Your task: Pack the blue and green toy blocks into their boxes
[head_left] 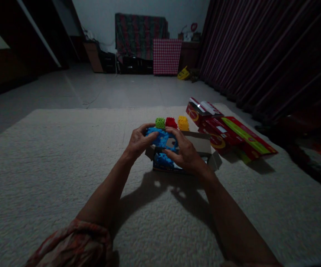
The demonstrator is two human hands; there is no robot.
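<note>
Between my two hands is a cluster of blue plastic toy pieces [161, 138] with notched edges, held above an open cardboard box [200, 142]. My left hand [140, 141] grips its left side, thumb across the front. On the right, my right hand [186, 151] curls its fingers and thumb round the other side. More blue [164, 160] shows low at the box front; I cannot tell whether it is pieces or print. Just behind stand a green block of notched pieces [160, 123], a red one [171, 122] and a yellow one [183, 123].
Several red cartons [221, 128], one with a green stripe, lie at the right on the pale quilted mat [65, 170]. Beyond the mat is a tiled floor [132, 89]. A dark curtain [241, 55] hangs along the right, and a checked cloth [167, 56] stands by the far wall.
</note>
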